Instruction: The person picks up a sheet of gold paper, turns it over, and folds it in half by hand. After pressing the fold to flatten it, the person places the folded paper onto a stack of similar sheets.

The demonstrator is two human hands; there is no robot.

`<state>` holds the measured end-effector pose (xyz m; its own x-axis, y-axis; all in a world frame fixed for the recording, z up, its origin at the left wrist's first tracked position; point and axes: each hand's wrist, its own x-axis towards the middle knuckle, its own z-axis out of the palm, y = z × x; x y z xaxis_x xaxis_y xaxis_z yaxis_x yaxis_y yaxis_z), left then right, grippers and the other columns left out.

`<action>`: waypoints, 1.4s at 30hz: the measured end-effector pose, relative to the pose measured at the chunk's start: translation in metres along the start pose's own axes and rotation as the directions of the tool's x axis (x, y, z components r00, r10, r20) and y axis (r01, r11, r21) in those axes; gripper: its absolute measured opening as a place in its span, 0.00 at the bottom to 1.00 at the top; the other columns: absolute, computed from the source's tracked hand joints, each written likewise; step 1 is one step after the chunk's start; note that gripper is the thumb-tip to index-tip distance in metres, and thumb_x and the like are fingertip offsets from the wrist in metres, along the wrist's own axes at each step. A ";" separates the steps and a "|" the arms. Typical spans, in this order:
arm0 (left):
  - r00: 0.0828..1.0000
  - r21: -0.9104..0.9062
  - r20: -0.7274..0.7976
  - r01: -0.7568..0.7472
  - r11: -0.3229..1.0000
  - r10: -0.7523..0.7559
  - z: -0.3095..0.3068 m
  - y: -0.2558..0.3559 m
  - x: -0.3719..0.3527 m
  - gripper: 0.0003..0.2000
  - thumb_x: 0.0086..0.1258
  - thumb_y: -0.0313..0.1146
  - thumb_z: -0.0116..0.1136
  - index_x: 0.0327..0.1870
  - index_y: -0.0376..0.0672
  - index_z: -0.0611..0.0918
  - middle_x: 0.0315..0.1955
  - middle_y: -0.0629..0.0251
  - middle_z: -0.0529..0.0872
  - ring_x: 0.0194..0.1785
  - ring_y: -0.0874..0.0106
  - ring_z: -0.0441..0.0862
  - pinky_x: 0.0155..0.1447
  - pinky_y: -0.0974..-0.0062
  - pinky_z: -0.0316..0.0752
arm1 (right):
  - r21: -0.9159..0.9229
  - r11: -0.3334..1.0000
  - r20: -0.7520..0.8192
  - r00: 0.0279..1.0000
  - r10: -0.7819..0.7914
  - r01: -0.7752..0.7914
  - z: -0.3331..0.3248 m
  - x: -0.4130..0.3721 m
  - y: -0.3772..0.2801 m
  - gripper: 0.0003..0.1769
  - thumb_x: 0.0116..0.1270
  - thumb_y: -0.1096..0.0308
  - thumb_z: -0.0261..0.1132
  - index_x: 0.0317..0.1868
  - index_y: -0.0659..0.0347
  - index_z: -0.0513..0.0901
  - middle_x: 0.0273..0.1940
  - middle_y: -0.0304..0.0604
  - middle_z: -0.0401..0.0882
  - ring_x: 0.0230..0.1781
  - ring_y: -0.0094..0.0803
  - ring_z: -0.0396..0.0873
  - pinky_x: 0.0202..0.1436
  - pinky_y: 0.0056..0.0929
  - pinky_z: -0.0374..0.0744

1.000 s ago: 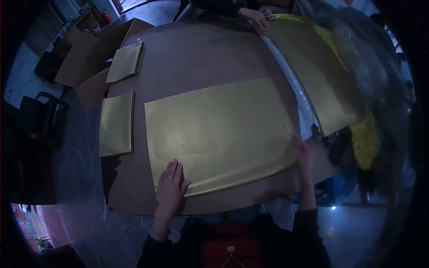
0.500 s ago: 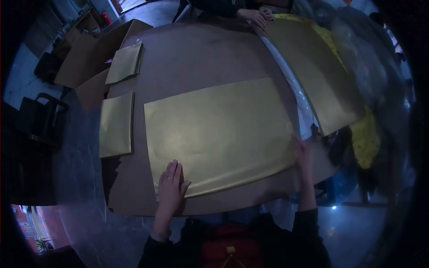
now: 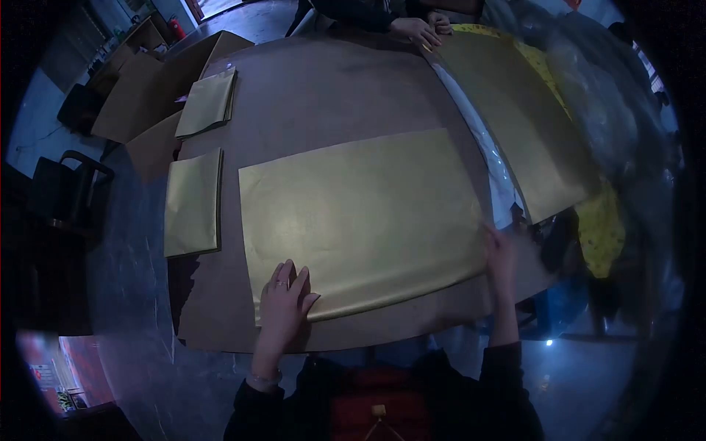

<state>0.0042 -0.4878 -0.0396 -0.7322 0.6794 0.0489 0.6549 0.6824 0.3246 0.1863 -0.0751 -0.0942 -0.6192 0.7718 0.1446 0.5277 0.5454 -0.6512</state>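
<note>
A large gold sheet [image 3: 360, 220] lies on the brown table covering [image 3: 316, 88] in front of me. My left hand [image 3: 284, 301] rests on its lower left corner, fingers stretched and slightly apart. At the sheet's right edge is my right hand [image 3: 500, 253], its fingertips touching the edge; they are dim, and whether they pinch it cannot be made out. Two folded gold stacks, a nearer one [image 3: 193, 206] and a farther one [image 3: 207, 104], lie along the left side of the table.
Another stretch of gold sheet [image 3: 522, 125] lies at the right over yellow material [image 3: 601, 231], beside clear plastic [image 3: 610, 103]. A co-worker's hands [image 3: 419, 31] are at the far edge. An open cardboard box [image 3: 143, 95] and a dark chair [image 3: 66, 187] stand left.
The fingers of my left hand have spread a little and lifted slightly at the corner. My right hand stays at the right edge, and the sheet has hardly moved.
</note>
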 end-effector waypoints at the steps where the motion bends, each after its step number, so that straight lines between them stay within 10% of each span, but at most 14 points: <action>1: 1.000 -0.003 -0.012 0.000 1.000 0.000 0.000 0.001 0.001 0.27 0.57 0.43 0.67 0.59 0.45 0.77 0.63 0.50 0.69 0.65 0.50 0.67 0.61 0.55 0.69 | -0.016 1.000 0.001 1.000 0.009 -0.009 0.000 0.000 -0.002 0.16 0.70 0.61 0.55 0.52 0.55 0.83 0.39 0.53 0.84 0.42 0.45 0.83 0.43 0.37 0.77; 8: 0.997 -0.011 -0.073 -0.012 1.000 0.011 0.010 -0.001 0.004 0.27 0.54 0.43 0.70 0.55 0.44 0.77 0.57 0.50 0.72 0.62 0.50 0.70 0.60 0.57 0.72 | -0.304 0.936 0.002 0.982 0.187 -0.177 -0.018 0.000 -0.027 0.17 0.70 0.58 0.57 0.54 0.53 0.82 0.37 0.50 0.83 0.40 0.47 0.81 0.44 0.41 0.78; 11: 0.999 -0.002 -0.041 0.028 1.000 -0.028 0.009 0.001 0.004 0.30 0.49 0.45 0.72 0.55 0.43 0.78 0.58 0.52 0.71 0.63 0.49 0.69 0.56 0.55 0.74 | -0.546 0.834 -0.191 0.981 -0.042 -0.071 -0.021 -0.005 -0.038 0.15 0.70 0.58 0.57 0.52 0.51 0.82 0.38 0.48 0.80 0.42 0.46 0.78 0.43 0.43 0.77; 18: 0.999 0.030 -0.046 0.028 0.999 -0.026 0.010 0.005 0.006 0.33 0.46 0.48 0.73 0.53 0.41 0.76 0.56 0.47 0.72 0.62 0.48 0.69 0.58 0.57 0.73 | 0.143 0.909 0.050 0.914 -0.403 0.393 0.048 -0.045 -0.165 0.13 0.68 0.67 0.57 0.49 0.60 0.81 0.41 0.51 0.77 0.44 0.48 0.75 0.47 0.42 0.74; 22: 0.999 -0.018 -0.010 0.030 0.999 -0.031 0.002 0.014 0.008 0.32 0.48 0.45 0.73 0.52 0.35 0.76 0.57 0.43 0.72 0.62 0.46 0.69 0.61 0.58 0.71 | 0.404 0.795 0.243 0.785 -0.570 0.452 0.131 -0.097 -0.223 0.21 0.68 0.69 0.57 0.60 0.64 0.72 0.60 0.58 0.70 0.59 0.53 0.71 0.61 0.40 0.72; 24: 0.999 -0.003 -0.029 -0.042 0.999 0.042 0.003 0.011 0.007 0.29 0.51 0.41 0.70 0.52 0.34 0.76 0.57 0.43 0.72 0.62 0.46 0.69 0.62 0.57 0.70 | 0.554 0.800 0.451 0.725 -0.521 0.231 0.131 -0.120 -0.251 0.26 0.71 0.67 0.54 0.67 0.65 0.63 0.69 0.58 0.58 0.68 0.52 0.63 0.69 0.39 0.65; 27: 0.997 -0.171 -0.066 -0.039 0.985 0.028 0.015 0.000 0.004 0.24 0.57 0.33 0.60 0.55 0.34 0.75 0.58 0.42 0.72 0.63 0.46 0.68 0.66 0.56 0.66 | 0.671 0.714 0.394 0.720 -0.571 0.199 0.160 -0.139 -0.247 0.30 0.74 0.63 0.47 0.71 0.69 0.53 0.73 0.59 0.47 0.75 0.49 0.47 0.76 0.37 0.50; 32: 0.999 -0.023 0.008 0.054 0.998 -0.054 0.014 0.003 0.002 0.29 0.59 0.36 0.60 0.63 0.36 0.71 0.63 0.42 0.68 0.67 0.45 0.64 0.68 0.56 0.65 | 0.614 0.720 0.349 0.706 -0.616 0.324 0.150 -0.138 -0.231 0.30 0.74 0.63 0.47 0.71 0.69 0.53 0.73 0.59 0.48 0.75 0.50 0.48 0.76 0.39 0.49; 37: 0.985 0.004 0.143 0.095 0.995 -0.095 -0.002 0.014 0.004 0.49 0.42 0.62 0.70 0.64 0.39 0.69 0.65 0.40 0.64 0.70 0.46 0.61 0.67 0.56 0.65 | 0.528 0.771 0.252 0.802 -0.542 0.356 0.130 -0.121 -0.190 0.29 0.75 0.62 0.45 0.70 0.70 0.55 0.72 0.60 0.52 0.73 0.53 0.51 0.75 0.43 0.51; 42: 0.989 0.035 0.115 0.087 0.996 -0.091 -0.003 0.017 0.001 0.48 0.42 0.62 0.70 0.64 0.39 0.70 0.65 0.42 0.64 0.70 0.48 0.61 0.67 0.56 0.66 | 0.423 0.866 0.161 0.918 -0.362 0.267 0.065 -0.073 -0.105 0.29 0.77 0.63 0.42 0.72 0.70 0.51 0.73 0.57 0.50 0.75 0.48 0.49 0.76 0.36 0.49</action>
<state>0.0138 -0.4764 -0.0314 -0.7621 0.6411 -0.0901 0.5947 0.7482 0.2941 0.1384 -0.2097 -0.0845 -0.8535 0.4580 0.2484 0.0451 0.5400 -0.8404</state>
